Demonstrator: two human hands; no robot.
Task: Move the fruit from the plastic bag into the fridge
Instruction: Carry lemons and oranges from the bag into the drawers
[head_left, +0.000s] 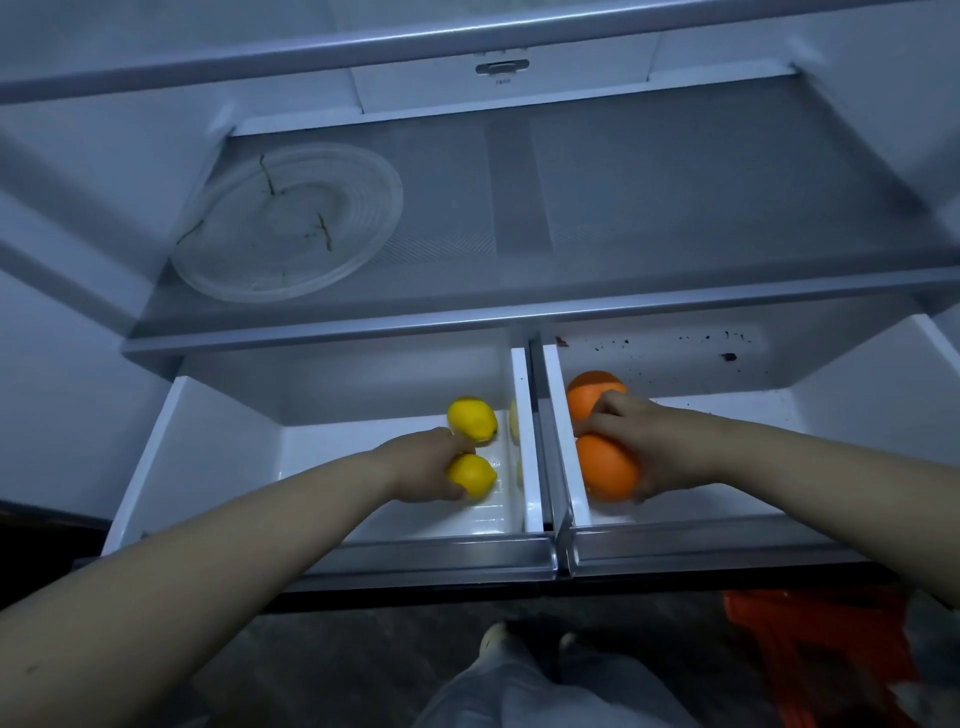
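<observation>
Fridge interior (883, 130) stood open in dim bluish light, and the white divider (525, 441) between its two pulled-out drawers served as the reference. Left of the divider, the left drawer (441, 551) held two lemons close beside it. The far lemon (471, 419) lay on the drawer floor. The near lemon (471, 475) sat in the person's left hand (421, 467), fingers curled round it. Right of the divider, the right drawer (727, 545) held two oranges hard against that side. The right hand (654, 447) grasped the near orange (607, 467), thumb beneath, with its fingertips reaching the far orange (587, 397) behind. Dark specks (727, 356) marked the drawer wall farther right of the divider. Above and behind the divider ran a glass shelf (623, 208), with a clear round plate (285, 223) on it up and to the left. Below the divider and off to the right, an orange plastic bag (810, 649) lay on the floor.
</observation>
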